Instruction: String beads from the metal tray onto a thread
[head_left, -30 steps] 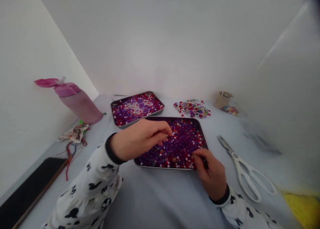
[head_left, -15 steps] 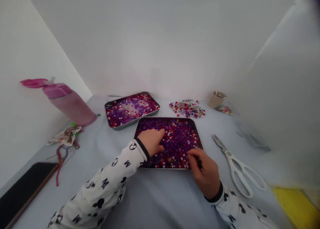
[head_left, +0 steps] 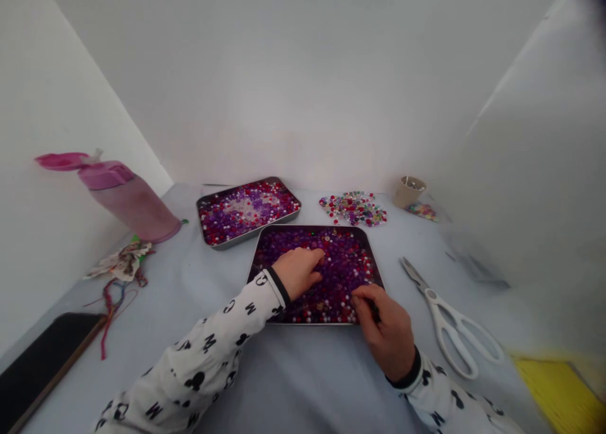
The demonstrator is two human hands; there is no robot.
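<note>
A dark-walled metal tray (head_left: 307,324) full of purple, red and white beads (head_left: 343,251) lies in front of me. Over its middle is my left hand (head_left: 299,273), palm down, with thumb and index finger stretched out apart at the beads. At the tray's right front corner my right hand (head_left: 386,328) is closed, its thumb and index finger pinched together. Whatever sits in that pinch is too small or hidden to name. Behind and to the left stands a second tray (head_left: 241,237) of similar beads, close against the first.
Loose mixed beads (head_left: 354,208) lie in a pile at the back, beside a small beige cup (head_left: 408,192). White-handled scissors (head_left: 445,317) rest on the right. Leftward are a pink bottle (head_left: 135,203), coloured threads (head_left: 111,301) and a black phone-like slab (head_left: 50,358).
My left hand has moved a little to the right across the beads. My right hand holds its pinch in nearly the same place. The whole view has shifted slightly.
</note>
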